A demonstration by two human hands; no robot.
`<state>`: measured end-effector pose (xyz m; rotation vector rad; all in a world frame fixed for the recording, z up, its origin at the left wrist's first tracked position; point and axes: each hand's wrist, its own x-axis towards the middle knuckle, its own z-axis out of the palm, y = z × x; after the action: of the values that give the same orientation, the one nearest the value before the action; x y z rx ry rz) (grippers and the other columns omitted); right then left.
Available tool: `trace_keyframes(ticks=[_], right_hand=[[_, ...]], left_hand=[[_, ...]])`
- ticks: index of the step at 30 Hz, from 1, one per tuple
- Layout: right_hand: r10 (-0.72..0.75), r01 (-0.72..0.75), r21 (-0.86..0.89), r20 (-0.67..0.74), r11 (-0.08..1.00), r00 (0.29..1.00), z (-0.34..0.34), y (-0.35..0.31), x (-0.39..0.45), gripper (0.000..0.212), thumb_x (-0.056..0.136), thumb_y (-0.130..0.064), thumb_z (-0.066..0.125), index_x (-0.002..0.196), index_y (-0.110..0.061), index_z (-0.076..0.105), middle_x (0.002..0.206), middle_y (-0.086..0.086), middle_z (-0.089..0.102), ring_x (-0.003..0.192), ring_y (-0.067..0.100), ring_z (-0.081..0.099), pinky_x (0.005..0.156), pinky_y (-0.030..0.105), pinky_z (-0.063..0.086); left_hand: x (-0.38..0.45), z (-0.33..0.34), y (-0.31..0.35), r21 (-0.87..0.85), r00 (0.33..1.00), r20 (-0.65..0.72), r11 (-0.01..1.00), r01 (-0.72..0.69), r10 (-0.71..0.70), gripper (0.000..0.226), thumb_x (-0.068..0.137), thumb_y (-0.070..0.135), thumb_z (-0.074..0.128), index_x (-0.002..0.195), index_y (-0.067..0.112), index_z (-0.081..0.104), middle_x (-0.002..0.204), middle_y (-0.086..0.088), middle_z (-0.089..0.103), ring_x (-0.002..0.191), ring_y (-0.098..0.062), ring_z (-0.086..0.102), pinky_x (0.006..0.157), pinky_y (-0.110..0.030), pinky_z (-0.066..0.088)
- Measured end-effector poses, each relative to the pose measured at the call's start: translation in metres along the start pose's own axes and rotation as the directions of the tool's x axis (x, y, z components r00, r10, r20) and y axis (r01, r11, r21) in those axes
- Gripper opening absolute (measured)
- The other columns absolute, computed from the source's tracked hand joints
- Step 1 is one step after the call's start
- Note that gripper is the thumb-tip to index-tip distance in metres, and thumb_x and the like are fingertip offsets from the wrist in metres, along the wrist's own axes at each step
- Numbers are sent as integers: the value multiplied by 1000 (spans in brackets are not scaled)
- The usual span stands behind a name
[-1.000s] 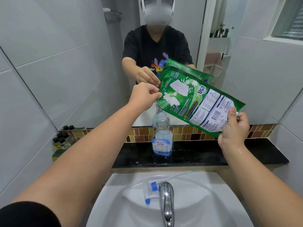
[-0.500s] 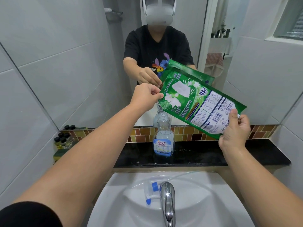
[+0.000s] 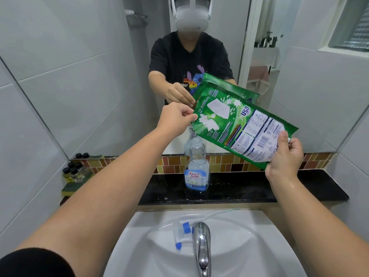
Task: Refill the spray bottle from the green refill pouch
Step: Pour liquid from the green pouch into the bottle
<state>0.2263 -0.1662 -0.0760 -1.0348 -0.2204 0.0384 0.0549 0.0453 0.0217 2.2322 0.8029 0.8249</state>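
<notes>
The green refill pouch [image 3: 237, 124] hangs tilted above the counter, its left corner lowest. My left hand [image 3: 175, 117] pinches that low corner. My right hand [image 3: 284, 156] grips the raised right end. A thin clear stream runs from the low corner down into the open neck of the clear spray bottle [image 3: 197, 168], which stands upright on the black counter [image 3: 249, 188] with blue liquid near its base. The bottle's white and blue spray head [image 3: 181, 231], with its long tube, lies in the white sink [image 3: 249, 236].
A chrome tap [image 3: 202, 246] rises at the sink's near edge. Several small dark-capped bottles [image 3: 74, 172] stand on a green sponge at the counter's left end. A mirror covers the wall behind the counter. Tiled walls close in on both sides.
The pouch has stayed tilted over the bottle, and both hands keep their grip. The view has shifted only slightly.
</notes>
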Motion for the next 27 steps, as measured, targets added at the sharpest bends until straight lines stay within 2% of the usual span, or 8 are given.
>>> trace_keyframes(ticks=[4, 7, 10, 14, 18, 22, 27], right_hand=[[-60, 61, -31, 34, 998, 998, 10, -18, 10, 30, 96, -35, 60, 71, -27, 45, 73, -14, 73, 77, 2, 73, 53, 19, 54], [-93, 100, -78, 84, 992, 992, 21, -33, 18, 33, 100, -31, 57, 72, -25, 41, 63, -19, 67, 65, -5, 68, 48, 15, 51], [-121, 141, -136, 148, 981, 982, 32, -47, 25, 34, 99, -29, 59, 70, -24, 43, 58, -19, 63, 58, -6, 62, 46, 16, 48], [-147, 188, -178, 221, 966, 964, 40, -59, 29, 31, 98, -30, 61, 72, -25, 46, 65, -12, 67, 64, 0, 69, 46, 18, 51], [-175, 225, -183, 258, 957, 950, 42, -65, 27, 31, 97, -32, 61, 72, -25, 45, 64, -15, 68, 63, -1, 68, 45, 19, 51], [-177, 235, -205, 266, 950, 948, 42, -68, 25, 29, 97, -32, 61, 73, -25, 46, 67, -14, 69, 67, 2, 71, 47, 22, 54], [-192, 265, -224, 300, 938, 934, 45, -73, 20, 29, 96, -35, 61, 73, -28, 46, 68, -15, 70, 69, 4, 72, 47, 21, 54]], left_hand=[[2, -4, 1, -29, 999, -37, 1000, -6, 5, 12, 87, 25, 75, 86, 13, 78, 72, 0, 73, 64, -7, 67, 68, -26, 55], [-1, -3, -5, -28, 998, -59, 1000, 7, -8, 16, 87, 26, 75, 82, 11, 77, 73, -6, 74, 64, -7, 68, 63, -23, 51], [-6, 1, -14, -102, 994, -78, 993, 66, -74, 15, 87, 25, 75, 80, 12, 76, 68, -4, 72, 52, 6, 61, 60, -21, 45], [-12, 6, -22, -186, 985, -90, 974, 126, -144, 12, 85, 27, 75, 76, 19, 76, 67, 3, 72, 63, -6, 64, 71, -27, 52], [-15, 8, -22, -222, 980, -94, 964, 149, -174, 14, 85, 28, 76, 71, 26, 73, 62, 7, 69, 60, -7, 60, 74, -29, 53], [-17, 8, -21, -243, 978, -90, 956, 162, -189, 11, 85, 26, 75, 74, 24, 74, 64, 5, 70, 62, -9, 60, 80, -34, 56], [-22, 9, -23, -255, 970, -104, 948, 189, -221, 14, 86, 26, 75, 86, 12, 77, 65, 2, 69, 58, -6, 59, 81, -35, 56]])
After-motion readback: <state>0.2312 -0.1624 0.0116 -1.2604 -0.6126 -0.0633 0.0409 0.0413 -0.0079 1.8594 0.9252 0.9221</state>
